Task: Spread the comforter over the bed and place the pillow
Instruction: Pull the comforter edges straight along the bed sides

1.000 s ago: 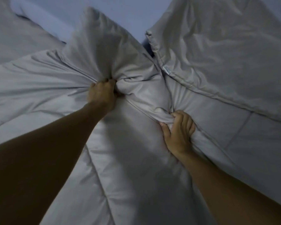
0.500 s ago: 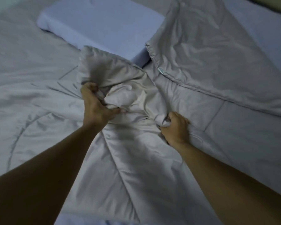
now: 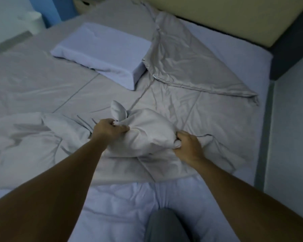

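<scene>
A grey quilted comforter (image 3: 42,81) lies rumpled across the bed, one corner folded back at the upper right. A puffed fold of it is bunched in the middle. My left hand (image 3: 110,129) grips the left end of that bunch. The right end of the bunch is held in my right hand (image 3: 188,145). A pale blue rectangular pillow (image 3: 101,49) lies on the comforter at the far middle, apart from both hands.
The pale blue bed sheet (image 3: 234,49) shows bare at the right and near me. A yellow headboard (image 3: 226,14) with a dark frame runs along the far right. My knee (image 3: 164,226) rests on the bed's near edge. Floor lies right of the bed.
Both hands have pulled the bunched comforter toward me and lowered it. The view has drawn back, so the pillow, folded corner and headboard are now in sight.
</scene>
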Available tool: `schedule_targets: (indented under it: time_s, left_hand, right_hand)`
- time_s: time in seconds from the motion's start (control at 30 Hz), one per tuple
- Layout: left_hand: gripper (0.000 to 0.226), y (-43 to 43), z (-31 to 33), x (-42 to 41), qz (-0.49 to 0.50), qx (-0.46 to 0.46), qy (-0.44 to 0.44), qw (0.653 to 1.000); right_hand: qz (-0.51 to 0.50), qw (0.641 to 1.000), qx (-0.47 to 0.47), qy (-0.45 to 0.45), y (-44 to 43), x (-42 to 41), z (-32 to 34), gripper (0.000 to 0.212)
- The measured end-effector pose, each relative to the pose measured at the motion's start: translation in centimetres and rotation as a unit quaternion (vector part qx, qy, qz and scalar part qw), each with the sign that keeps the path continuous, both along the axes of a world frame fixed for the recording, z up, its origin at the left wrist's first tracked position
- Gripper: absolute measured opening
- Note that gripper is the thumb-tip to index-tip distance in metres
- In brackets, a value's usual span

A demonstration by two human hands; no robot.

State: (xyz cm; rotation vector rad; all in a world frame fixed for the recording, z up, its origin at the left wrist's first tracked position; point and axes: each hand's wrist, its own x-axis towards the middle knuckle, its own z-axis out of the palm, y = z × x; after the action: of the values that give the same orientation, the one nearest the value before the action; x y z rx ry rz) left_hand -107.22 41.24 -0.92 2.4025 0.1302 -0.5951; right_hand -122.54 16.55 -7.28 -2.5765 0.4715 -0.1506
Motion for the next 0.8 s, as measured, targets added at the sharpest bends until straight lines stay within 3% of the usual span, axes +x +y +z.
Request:
schedule_targets:
  time_s: [0.1,0.2,0.3,0.4,0.47,0.63,0.8]
  left_hand:
    - [0.060,2.9,1.5,-4.2,-0.095,0.069,-0.155,0.981]
    - [0.058,5.6,2.9,-7.7,-0.213,-0.014,-0.232,0.949]
    - [0.055,7.8,5.1,-11.4,-0.263,-0.063,-0.185,0.945]
    - [0.052,9.8,6.0,-14.8,-0.244,-0.088,-0.153,0.954]
    - [0.037,11.2,6.0,-16.9,-0.221,-0.111,-0.128,0.960]
    - [0.027,13.4,4.7,-22.2,-0.185,-0.102,-0.044,0.976]
    - [0.040,13.6,2.5,-28.6,-0.161,-0.095,0.053,0.981]
  right_hand:
    - [0.026,0.999,0.008,0.026,2.4,-5.5,1.4,0.017]
    - [0.045,0.998,0.030,0.024,4.9,-10.3,2.3,0.023]
    - [0.052,0.998,0.018,0.027,7.3,-14.4,3.2,0.033]
    - [0.041,0.996,0.027,0.070,9.6,-18.0,5.2,0.034]
    - [0.042,0.992,0.032,0.116,10.8,-20.0,6.4,0.033]
    - [0.060,0.964,0.056,0.253,13.0,-24.9,8.0,0.028]
    - [0.078,0.941,0.026,0.327,14.4,-31.0,6.4,0.046]
